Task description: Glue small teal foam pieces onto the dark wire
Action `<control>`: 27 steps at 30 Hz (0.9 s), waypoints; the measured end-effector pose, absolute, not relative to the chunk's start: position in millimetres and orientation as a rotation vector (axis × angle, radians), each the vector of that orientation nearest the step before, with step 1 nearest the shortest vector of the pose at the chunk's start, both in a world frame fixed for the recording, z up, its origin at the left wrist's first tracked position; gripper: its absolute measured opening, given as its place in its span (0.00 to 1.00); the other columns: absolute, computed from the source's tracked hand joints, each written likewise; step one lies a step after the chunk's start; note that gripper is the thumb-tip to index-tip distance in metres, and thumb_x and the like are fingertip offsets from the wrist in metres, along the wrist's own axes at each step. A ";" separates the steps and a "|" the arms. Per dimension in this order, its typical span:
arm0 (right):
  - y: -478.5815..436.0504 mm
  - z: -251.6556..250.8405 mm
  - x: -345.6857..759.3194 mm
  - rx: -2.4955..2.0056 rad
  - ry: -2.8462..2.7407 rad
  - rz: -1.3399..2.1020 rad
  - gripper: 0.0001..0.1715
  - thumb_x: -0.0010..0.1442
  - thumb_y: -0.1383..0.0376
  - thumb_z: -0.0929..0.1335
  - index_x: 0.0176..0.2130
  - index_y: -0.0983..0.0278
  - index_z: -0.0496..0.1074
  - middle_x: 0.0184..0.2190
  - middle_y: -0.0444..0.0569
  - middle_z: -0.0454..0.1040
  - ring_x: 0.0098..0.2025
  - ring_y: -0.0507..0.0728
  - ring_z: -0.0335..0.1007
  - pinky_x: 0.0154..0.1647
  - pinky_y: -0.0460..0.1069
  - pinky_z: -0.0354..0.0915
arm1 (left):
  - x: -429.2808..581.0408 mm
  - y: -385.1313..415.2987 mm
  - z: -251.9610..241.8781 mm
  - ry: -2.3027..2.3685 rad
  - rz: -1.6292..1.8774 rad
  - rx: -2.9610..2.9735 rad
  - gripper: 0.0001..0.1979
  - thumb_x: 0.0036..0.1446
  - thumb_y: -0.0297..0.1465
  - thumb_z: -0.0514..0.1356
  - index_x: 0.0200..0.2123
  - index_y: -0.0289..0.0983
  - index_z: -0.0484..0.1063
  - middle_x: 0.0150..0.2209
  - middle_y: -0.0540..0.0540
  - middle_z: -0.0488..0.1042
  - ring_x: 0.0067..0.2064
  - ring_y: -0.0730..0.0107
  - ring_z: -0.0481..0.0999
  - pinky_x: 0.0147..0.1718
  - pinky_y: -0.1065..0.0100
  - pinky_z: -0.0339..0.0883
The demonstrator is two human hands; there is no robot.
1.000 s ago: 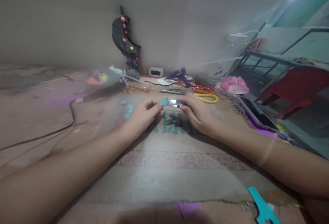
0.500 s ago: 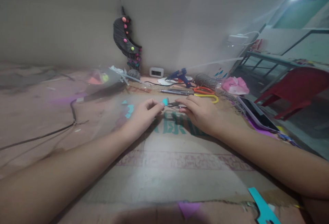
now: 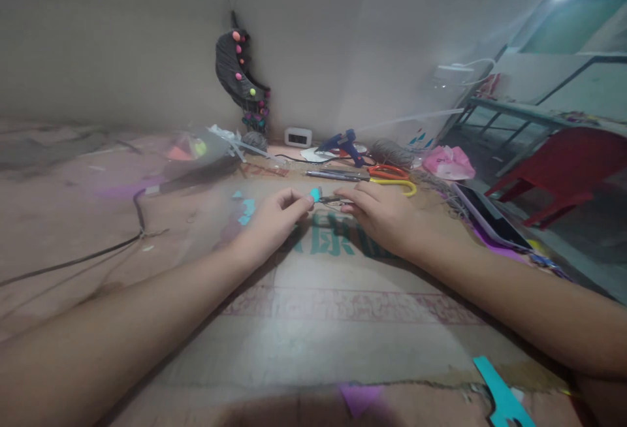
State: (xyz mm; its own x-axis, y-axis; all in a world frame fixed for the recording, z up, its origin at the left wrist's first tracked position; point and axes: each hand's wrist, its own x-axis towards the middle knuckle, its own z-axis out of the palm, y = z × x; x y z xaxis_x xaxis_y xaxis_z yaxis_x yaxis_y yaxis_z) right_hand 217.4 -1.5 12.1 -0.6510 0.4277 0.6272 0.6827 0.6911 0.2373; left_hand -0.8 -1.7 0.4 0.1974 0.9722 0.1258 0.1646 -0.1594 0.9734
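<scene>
Between thumb and fingers, my left hand (image 3: pixel 289 208) pinches a small turquoise piece of paper (image 3: pixel 315 196). My right hand (image 3: pixel 375 208) is closed around a slim dark tool (image 3: pixel 330 200) that looks like small scissors; the fingers cover most of it. Its tips point left and meet the edge of the turquoise piece, a little above a cardboard sheet (image 3: pixel 323 342) with green lettering. Turquoise scraps (image 3: pixel 247 210) lie to the left of my left hand.
Behind my hands are orange-handled scissors (image 3: pixel 389 172), yellow-handled scissors (image 3: pixel 406 185), a blue glue gun (image 3: pixel 345 145) and a small white clock (image 3: pixel 298 137). A phone (image 3: pixel 490 218) lies on the right. Nearer me are a turquoise cutout (image 3: pixel 499 391) and a purple scrap (image 3: pixel 361 397).
The turquoise piece has turned slightly in my left fingers and looks rounder and smaller. The dark tool has shifted a little with my right fingers. Both arms stay nearly in place.
</scene>
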 end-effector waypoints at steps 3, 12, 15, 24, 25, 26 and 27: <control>-2.1 13.0 216.9 -0.836 -2.363 -0.645 0.17 0.69 0.64 0.60 0.45 0.70 0.74 0.32 0.54 0.76 0.33 0.56 0.70 0.33 0.50 0.65 | -1.2 -1.0 -0.4 1.114 1.082 1.533 0.12 0.56 0.39 0.60 0.26 0.38 0.69 0.27 0.49 0.70 0.32 0.69 0.68 0.33 0.67 0.60; -3.5 14.8 217.4 -0.853 -2.373 -0.632 0.17 0.69 0.64 0.60 0.45 0.69 0.75 0.31 0.54 0.76 0.33 0.56 0.70 0.33 0.50 0.65 | -0.7 -2.7 1.0 1.132 1.067 1.523 0.12 0.56 0.39 0.59 0.26 0.38 0.68 0.27 0.49 0.71 0.32 0.69 0.68 0.33 0.67 0.60; -4.1 15.4 217.1 -0.844 -2.380 -0.609 0.17 0.69 0.64 0.60 0.45 0.70 0.75 0.31 0.54 0.76 0.33 0.56 0.70 0.33 0.50 0.65 | -0.9 -2.8 0.7 1.124 1.067 1.524 0.12 0.57 0.39 0.59 0.26 0.38 0.69 0.28 0.49 0.71 0.32 0.69 0.69 0.33 0.67 0.60; -5.0 13.3 217.1 -0.934 -2.324 -0.500 0.20 0.70 0.61 0.59 0.51 0.68 0.72 0.36 0.55 0.76 0.36 0.57 0.71 0.37 0.51 0.67 | -1.4 -1.8 0.6 1.126 1.074 1.512 0.13 0.56 0.39 0.59 0.26 0.37 0.68 0.27 0.50 0.71 0.32 0.70 0.68 0.35 0.67 0.59; -5.0 13.1 217.2 -0.932 -2.323 -0.506 0.20 0.70 0.60 0.59 0.51 0.68 0.72 0.36 0.55 0.76 0.36 0.57 0.71 0.37 0.51 0.67 | -1.2 -1.5 0.4 1.124 1.078 1.509 0.13 0.56 0.39 0.59 0.26 0.37 0.68 0.27 0.50 0.70 0.32 0.70 0.68 0.35 0.67 0.59; -5.0 13.0 217.3 -0.928 -2.325 -0.513 0.20 0.70 0.60 0.59 0.50 0.68 0.73 0.35 0.55 0.76 0.36 0.57 0.71 0.37 0.51 0.66 | -1.1 -1.1 0.1 1.121 1.082 1.508 0.13 0.56 0.39 0.59 0.26 0.37 0.68 0.27 0.50 0.70 0.31 0.70 0.68 0.35 0.67 0.59; -5.0 12.9 217.3 -0.926 -2.330 -0.519 0.20 0.70 0.60 0.59 0.50 0.69 0.73 0.35 0.55 0.76 0.36 0.57 0.71 0.37 0.51 0.66 | -1.0 -0.8 -0.3 1.118 1.086 1.510 0.12 0.56 0.39 0.59 0.26 0.37 0.68 0.26 0.51 0.70 0.31 0.70 0.68 0.35 0.67 0.59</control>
State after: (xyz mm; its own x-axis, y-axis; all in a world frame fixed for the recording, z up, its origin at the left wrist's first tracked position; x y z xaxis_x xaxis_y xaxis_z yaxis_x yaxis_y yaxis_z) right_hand 217.3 -5.0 12.9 -0.5958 0.4932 0.6338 0.7156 0.6842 0.1404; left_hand -1.0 -0.8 -0.3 0.1932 0.9739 0.1192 0.1471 -0.1489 0.9778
